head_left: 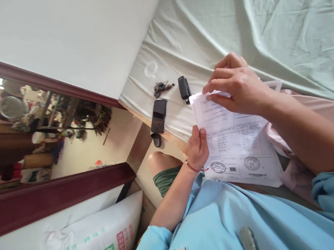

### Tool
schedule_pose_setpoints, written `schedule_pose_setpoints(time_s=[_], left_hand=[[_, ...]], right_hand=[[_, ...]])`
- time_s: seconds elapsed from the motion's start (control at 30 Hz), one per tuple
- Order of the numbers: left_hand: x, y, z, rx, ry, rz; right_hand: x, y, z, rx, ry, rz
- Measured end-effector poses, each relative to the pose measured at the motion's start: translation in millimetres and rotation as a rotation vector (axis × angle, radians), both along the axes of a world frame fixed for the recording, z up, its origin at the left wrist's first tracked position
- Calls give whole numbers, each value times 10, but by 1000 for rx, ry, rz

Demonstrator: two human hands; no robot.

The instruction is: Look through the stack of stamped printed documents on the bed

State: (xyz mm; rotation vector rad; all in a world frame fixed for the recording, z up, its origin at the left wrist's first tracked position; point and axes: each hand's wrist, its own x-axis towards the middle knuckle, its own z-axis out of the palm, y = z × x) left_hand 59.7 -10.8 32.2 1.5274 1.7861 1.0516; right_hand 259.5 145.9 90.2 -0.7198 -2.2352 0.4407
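Observation:
A stack of printed papers (235,145) with round and oval stamps lies in front of my body. My left hand (197,147), with a red string bracelet at the wrist, is closed on the left edge of the stack, thumb on top. Over the upper left corner is my right hand (234,84), its thumb and fingers pinching the papers there. Just beyond that corner, a black stapler (184,88) rests on the pale green sheet (204,29).
Left of the stapler lie a bunch of keys (161,88), a clear ring (150,69) and a black phone (159,116) near the wooden edge. Pink cloth (290,163) sits by the stack. A white sack (107,234) stands lower left, below a dark red ledge (58,196).

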Motion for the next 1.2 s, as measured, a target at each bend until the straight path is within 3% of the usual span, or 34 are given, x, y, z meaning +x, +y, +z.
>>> schedule_pose_setpoints(time_s=[0.73,1.2], left_hand=[[30,-7,32,114,152,-84],[31,-36,33,130,145,-126]], right_hand=[[69,49,21,9,108,113],[108,78,16,-91,92,212]])
